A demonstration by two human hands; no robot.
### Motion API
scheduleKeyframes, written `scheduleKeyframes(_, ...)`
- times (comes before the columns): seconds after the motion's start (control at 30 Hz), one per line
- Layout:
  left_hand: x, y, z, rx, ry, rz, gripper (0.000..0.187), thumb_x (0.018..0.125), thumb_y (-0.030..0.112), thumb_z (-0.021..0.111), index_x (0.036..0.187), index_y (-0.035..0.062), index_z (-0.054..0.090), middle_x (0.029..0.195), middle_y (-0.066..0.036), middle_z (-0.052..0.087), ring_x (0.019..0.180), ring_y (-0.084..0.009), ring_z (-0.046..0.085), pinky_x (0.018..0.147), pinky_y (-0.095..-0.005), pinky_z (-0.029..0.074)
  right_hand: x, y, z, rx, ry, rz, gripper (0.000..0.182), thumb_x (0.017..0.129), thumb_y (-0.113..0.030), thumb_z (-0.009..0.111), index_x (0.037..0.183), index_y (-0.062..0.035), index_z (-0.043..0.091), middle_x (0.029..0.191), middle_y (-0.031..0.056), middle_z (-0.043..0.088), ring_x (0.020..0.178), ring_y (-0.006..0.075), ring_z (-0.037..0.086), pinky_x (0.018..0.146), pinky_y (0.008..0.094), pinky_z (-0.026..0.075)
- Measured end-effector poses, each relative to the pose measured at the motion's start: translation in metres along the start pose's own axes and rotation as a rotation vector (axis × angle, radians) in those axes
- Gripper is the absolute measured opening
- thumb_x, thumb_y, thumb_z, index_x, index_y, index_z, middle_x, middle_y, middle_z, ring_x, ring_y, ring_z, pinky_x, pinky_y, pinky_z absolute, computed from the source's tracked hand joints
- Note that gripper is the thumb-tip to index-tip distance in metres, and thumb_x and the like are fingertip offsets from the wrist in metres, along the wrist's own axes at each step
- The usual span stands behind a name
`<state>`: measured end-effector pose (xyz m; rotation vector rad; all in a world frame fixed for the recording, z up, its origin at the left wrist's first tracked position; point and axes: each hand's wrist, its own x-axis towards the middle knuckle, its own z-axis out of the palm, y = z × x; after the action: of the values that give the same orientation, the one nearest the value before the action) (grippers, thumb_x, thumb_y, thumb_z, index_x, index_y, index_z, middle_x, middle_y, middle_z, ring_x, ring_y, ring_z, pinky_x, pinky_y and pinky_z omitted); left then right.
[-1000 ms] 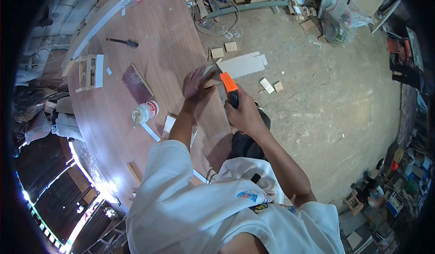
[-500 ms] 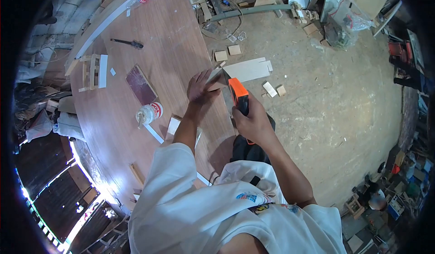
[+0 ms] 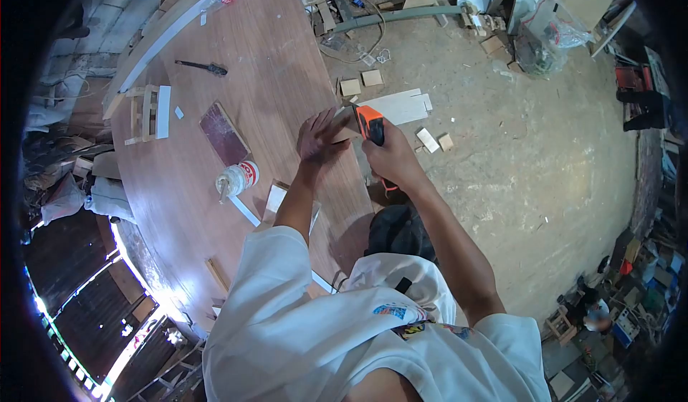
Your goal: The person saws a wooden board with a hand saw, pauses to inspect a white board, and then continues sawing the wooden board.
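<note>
On the left, a brown wood-grain table [image 3: 266, 51] bears one slim black tool [image 3: 201, 66], one dark-red rectangular board [image 3: 223, 134] and one clear, red-labelled jar [image 3: 240, 178]. Mid-frame, the left hand [image 3: 320, 138], fingers outstretched, lies against one flat brown wooden piece [image 3: 345, 123] at the table edge; the right hand [image 3: 391, 156] grips one orange-and-black-handled saw [image 3: 370, 122]. Rightward, two pale blocks [image 3: 427, 140] lie floorward.

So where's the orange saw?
The saw is in the right hand, just above the middle of the head view, by the edge of the table and the left hand.
</note>
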<state>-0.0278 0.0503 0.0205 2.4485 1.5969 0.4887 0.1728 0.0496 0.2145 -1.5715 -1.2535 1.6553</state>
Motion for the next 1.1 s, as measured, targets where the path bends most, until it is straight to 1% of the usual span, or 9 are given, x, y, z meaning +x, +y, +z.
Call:
scheduleKeyframes(0.07,0.000,0.000,0.001,-0.001,0.039,0.017,0.066,0.069,0.047,0.069,0.131,0.0314,0.053,0.138,-0.005,0.046,0.126,-0.0239,0.043,0.103,-0.0432,0.033,-0.002,-0.017,0.000,0.005,-0.021,0.026,0.025,0.080,-0.008,0.053,0.102,0.0044,0.050,0.063,0.0125,0.054,0.051,0.0210,0.057,0.049,0.0346,0.045)
scheduleKeyframes(0.13,-0.002,-0.001,0.004,-0.009,0.071,0.021,0.068,0.068,0.047,0.070,0.132,0.0318,0.052,0.138,-0.006,0.046,0.126,-0.0246,0.044,0.102,-0.0435,0.034,-0.021,-0.046,-0.006,0.103,-0.068,0.085,0.020,0.083,-0.007,0.054,0.100,0.0016,0.047,0.059,0.0025,0.047,0.044,0.0116,0.049,0.039,0.0290,0.040)
scheduleKeyframes(0.37,0.001,0.000,0.004,-0.066,0.077,0.024,0.072,0.065,0.044,0.073,0.133,0.0327,0.050,0.135,-0.007,0.048,0.125,-0.0257,0.045,0.102,-0.0441,0.034,0.006,-0.015,-0.005,0.113,-0.079,0.086,0.021,0.083,-0.006,0.053,0.102,0.0018,0.046,0.059,0.0024,0.047,0.042,0.0117,0.048,0.037,0.0285,0.039)
scheduleKeyframes(0.53,-0.004,-0.005,0.001,-0.125,0.057,0.055,0.071,0.066,0.047,0.070,0.133,0.0309,0.051,0.136,-0.008,0.048,0.124,-0.0263,0.046,0.102,-0.0445,0.034,-0.005,-0.005,0.002,0.089,-0.012,-0.048,0.019,0.083,-0.005,0.052,0.099,0.0021,0.047,0.062,0.0016,0.048,0.044,0.0103,0.047,0.039,0.0278,0.039)
scheduleKeyframes(0.63,-0.002,-0.005,0.000,-0.083,0.024,0.070,0.071,0.066,0.049,0.069,0.132,0.0286,0.052,0.136,-0.008,0.048,0.123,-0.0262,0.047,0.102,-0.0444,0.034,-0.012,-0.017,-0.006,0.156,-0.053,0.154,0.023,0.082,-0.007,0.052,0.102,0.0028,0.048,0.067,0.0050,0.052,0.051,0.0126,0.053,0.044,0.0296,0.042)
scheduleKeyframes(0.87,0.002,-0.002,-0.009,-0.128,0.071,0.045,0.070,0.065,0.051,0.068,0.130,0.0272,0.054,0.136,-0.007,0.048,0.121,-0.0253,0.048,0.100,-0.0420,0.036,-0.021,-0.025,-0.011,0.193,-0.075,0.182,0.019,0.082,-0.008,0.054,0.098,0.0011,0.048,0.068,0.0027,0.048,0.051,0.0106,0.049,0.045,0.0281,0.041)
scheduleKeyframes(0.93,0.000,0.004,-0.010,-0.167,0.071,0.006,0.069,0.066,0.051,0.068,0.129,0.0273,0.055,0.135,-0.007,0.049,0.120,-0.0254,0.049,0.099,-0.0417,0.037,-0.025,-0.022,-0.008,0.128,-0.048,0.100,0.020,0.082,-0.005,0.054,0.101,0.0015,0.047,0.068,0.0005,0.046,0.051,0.0085,0.046,0.045,0.0271,0.039)
scheduleKeyframes(1.07,-0.005,0.000,-0.005,-0.033,0.033,0.033,0.067,0.067,0.051,0.067,0.128,0.0276,0.056,0.134,-0.007,0.050,0.120,-0.0250,0.048,0.100,-0.0421,0.036,-0.049,-0.052,-0.015,0.204,-0.077,0.068,0.022,0.083,-0.002,0.054,0.104,0.0015,0.048,0.069,-0.0015,0.045,0.054,0.0066,0.045,0.046,0.0258,0.037)
scheduleKeyframes(1.1,-0.002,-0.001,-0.002,-0.027,0.081,0.033,0.066,0.067,0.052,0.067,0.128,0.0279,0.056,0.133,-0.006,0.050,0.120,-0.0247,0.048,0.101,-0.0423,0.036,-0.056,-0.071,-0.020,0.201,-0.079,0.119,0.014,0.085,-0.004,0.055,0.095,-0.0003,0.047,0.062,-0.0009,0.046,0.047,0.0073,0.045,0.041,0.0255,0.036)
